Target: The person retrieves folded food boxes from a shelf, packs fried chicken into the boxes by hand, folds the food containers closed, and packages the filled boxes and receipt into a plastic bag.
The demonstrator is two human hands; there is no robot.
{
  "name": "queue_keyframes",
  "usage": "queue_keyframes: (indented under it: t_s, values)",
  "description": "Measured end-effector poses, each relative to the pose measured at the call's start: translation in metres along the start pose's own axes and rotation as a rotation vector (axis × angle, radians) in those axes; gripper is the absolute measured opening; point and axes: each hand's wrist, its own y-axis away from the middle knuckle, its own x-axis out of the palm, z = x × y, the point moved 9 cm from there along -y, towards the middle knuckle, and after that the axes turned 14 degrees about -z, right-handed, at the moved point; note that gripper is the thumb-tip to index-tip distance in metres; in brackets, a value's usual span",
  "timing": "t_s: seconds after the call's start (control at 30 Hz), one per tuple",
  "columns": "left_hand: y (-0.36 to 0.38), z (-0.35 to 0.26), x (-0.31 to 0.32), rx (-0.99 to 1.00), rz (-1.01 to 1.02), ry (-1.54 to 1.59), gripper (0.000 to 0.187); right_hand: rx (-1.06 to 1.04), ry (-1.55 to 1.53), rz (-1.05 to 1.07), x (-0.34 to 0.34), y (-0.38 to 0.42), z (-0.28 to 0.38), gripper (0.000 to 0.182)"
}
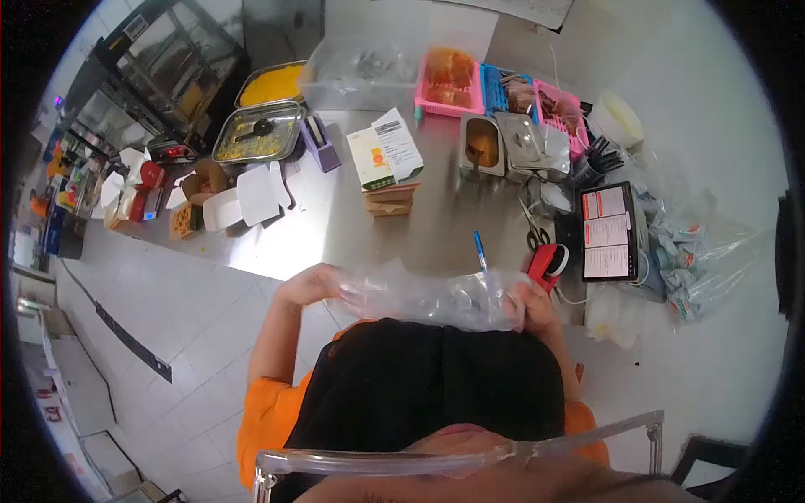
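A clear plastic bag [428, 298] is stretched crosswise at the table's front edge, before my black apron. My left hand [317, 283] grips its left end, fingers closed on the film. At the other end my right hand [535, 305] pinches the bag's edge. Beyond the bag stands a folded brown paper bag [390, 201], with a white printed slip [397, 144] and a cream-and-green printed card [369, 158] at its top. Close to my right hand are a blue pen [480, 248] and a red tape dispenser [547, 263].
Scissors [534, 228] and a tablet [607, 231] are on the right. Along the back stand a yellow food tray [272, 86], a clear bin [360, 94] and a pink basket [450, 107]. Open white cartons [243, 201] lie at left. A steel pan [482, 144] holds sauce.
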Motion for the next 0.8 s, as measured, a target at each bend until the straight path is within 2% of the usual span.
queue_keyframes:
  t_s: [0.03,0.07,0.1,0.13,0.2,0.23,0.27,0.3,0.33,0.37,0.43,0.47,0.5,0.57,0.63,0.67,0.7,0.77,0.8]
  values:
    - [0.006,0.002,-0.004,0.033,-0.06,0.343,0.022,0.121,0.171,0.076,-0.013,-0.01,-0.019,0.038]
    - [0.015,0.014,-0.013,-0.12,-0.347,0.565,0.032,0.155,0.346,0.14,-0.015,-0.019,-0.032,0.038]
    - [0.012,0.016,-0.007,-0.108,-0.184,0.688,0.036,0.187,0.519,0.203,-0.014,-0.024,-0.04,0.039]
    - [0.007,0.024,-0.007,-0.093,-0.018,0.811,0.04,-0.128,0.681,0.42,0.035,-0.01,-0.005,0.041]
    - [0.006,0.037,-0.018,-0.141,0.002,0.844,0.039,-0.043,0.81,0.244,0.011,-0.026,-0.011,0.041]
    - [0.005,0.04,-0.021,-0.138,-0.057,0.52,0.038,-0.001,0.874,0.156,0.0,-0.031,-0.013,0.042]
    - [0.005,0.039,-0.029,-0.134,-0.114,0.193,0.037,-0.078,0.761,0.03,-0.005,-0.034,-0.003,0.035]
    - [0.0,0.033,-0.033,-0.128,-0.167,-0.135,0.036,-0.06,0.497,-0.076,-0.006,-0.039,-0.002,0.032]
    - [-0.002,0.049,-0.038,-0.207,-0.136,-0.335,0.049,-0.04,0.232,-0.179,-0.005,-0.046,-0.007,0.029]
    - [-0.005,0.066,-0.047,-0.27,-0.239,-0.165,0.049,-0.018,-0.037,-0.283,-0.012,-0.052,-0.014,0.026]
    - [-0.013,0.111,-0.061,-0.385,-0.442,0.177,0.048,-0.133,0.55,-0.468,-0.056,-0.09,-0.042,0.023]
    - [-0.018,0.136,-0.065,-0.437,-0.468,0.188,0.046,-0.191,0.847,-0.551,-0.07,-0.102,-0.045,0.021]
    - [-0.023,0.162,-0.069,-0.49,-0.495,0.2,0.045,-0.528,1.105,-0.648,-0.044,-0.093,-0.016,0.021]
    - [-0.031,0.178,-0.073,-0.547,-0.566,0.168,0.043,-1.251,1.582,-0.795,0.059,-0.055,0.019,0.021]
    - [-0.037,0.179,-0.08,-0.564,-0.654,0.082,0.042,-0.847,1.359,-0.277,0.042,-0.125,-0.078,0.023]
    - [-0.043,0.178,-0.086,-0.482,-0.628,0.005,0.041,-0.832,1.421,-0.135,0.071,-0.124,-0.09,0.023]
    - [-0.041,0.174,-0.092,-0.5,-0.652,-0.091,0.045,-0.817,1.477,0.006,0.096,-0.12,-0.096,0.022]
    - [-0.042,0.16,-0.108,-0.518,-0.694,-0.288,0.052,-0.888,1.465,-0.025,0.098,-0.125,-0.097,0.023]
    - [-0.047,0.144,-0.117,-0.375,-0.733,-0.455,0.056,-0.927,1.46,-0.039,0.104,-0.127,-0.089,0.023]
